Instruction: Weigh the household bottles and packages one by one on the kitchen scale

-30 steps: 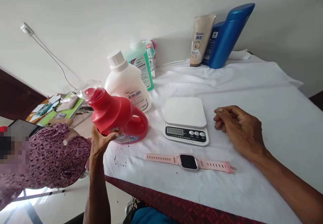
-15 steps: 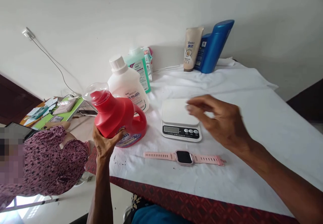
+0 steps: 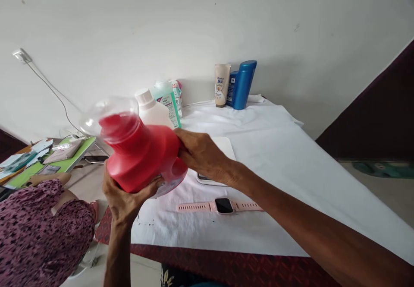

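White cloth covers the desk [image 3: 291, 157], which runs from the lower centre of the frame back to a plain wall; a dark red patterned edge shows along its near side.

Near, lower left: a person's patterned sleeve [image 3: 42, 231], not the wearer's own. Beside it the left hand [image 3: 124, 198] cups the underside of a red jug [image 3: 142, 155], fingers wrapped up around its lower side and clamped on it.

Centre: the jug is raised off the cloth and tilted. Its long axis runs from the base at centre frame up and left to the clear cap [image 3: 110, 116]. The right hand [image 3: 202, 155] reaches in from the lower right and meets the jug at its handle end, fingers closed on the handle. Both hands thus grip the jug, the left below, the right on the side away from the cap; the cap end lies up and left of both, nearer the left hand.

Below the jug: a pink watch [image 3: 223, 206] lies flat, strap stretched left to right. Behind the right hand, a white scale [image 3: 223, 146] is partly hidden.

Farther: a white bottle [image 3: 150, 108] and green bottle [image 3: 168, 103]. Against the wall, a beige tube [image 3: 221, 84] touching a blue bottle [image 3: 243, 84].
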Demonstrator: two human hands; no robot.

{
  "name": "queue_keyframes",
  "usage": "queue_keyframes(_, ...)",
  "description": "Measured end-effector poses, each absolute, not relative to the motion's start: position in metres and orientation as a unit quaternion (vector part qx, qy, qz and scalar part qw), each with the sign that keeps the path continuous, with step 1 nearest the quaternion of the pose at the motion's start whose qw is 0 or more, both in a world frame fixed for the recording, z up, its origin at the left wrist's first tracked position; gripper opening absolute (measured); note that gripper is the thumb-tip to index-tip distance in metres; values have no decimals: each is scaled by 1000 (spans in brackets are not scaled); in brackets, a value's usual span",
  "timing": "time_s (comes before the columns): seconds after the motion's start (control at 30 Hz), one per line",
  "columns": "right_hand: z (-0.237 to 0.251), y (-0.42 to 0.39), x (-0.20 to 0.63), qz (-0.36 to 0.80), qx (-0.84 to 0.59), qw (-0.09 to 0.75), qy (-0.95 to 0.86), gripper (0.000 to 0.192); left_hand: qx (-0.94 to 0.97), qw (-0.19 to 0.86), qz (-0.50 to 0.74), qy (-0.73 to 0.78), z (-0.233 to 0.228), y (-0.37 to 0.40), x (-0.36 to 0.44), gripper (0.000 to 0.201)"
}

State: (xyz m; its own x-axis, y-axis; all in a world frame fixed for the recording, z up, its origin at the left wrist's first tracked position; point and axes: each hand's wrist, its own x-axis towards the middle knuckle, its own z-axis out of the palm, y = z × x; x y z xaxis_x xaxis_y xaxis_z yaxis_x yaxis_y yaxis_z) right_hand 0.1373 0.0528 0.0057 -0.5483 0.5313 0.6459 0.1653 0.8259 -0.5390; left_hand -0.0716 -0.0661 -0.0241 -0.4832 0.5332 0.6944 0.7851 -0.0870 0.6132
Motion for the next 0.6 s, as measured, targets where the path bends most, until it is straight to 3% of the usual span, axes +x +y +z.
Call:
queue_keyframes(0.23, 43, 77, 199, 94, -308, 473, -820, 6, -589, -3, -620, -519, 11, 11, -16, 94)
queue_keyframes(0.43, 17, 110, 247, 47, -395, 491, -775, 16, -636, -59, -605, -475, 1, 70, 31, 76)
queue_keyframes(0.6, -12, 128, 267, 54, -436, 486, -755, 4, -667, -70, -576, -468, -17, 102, 47, 79)
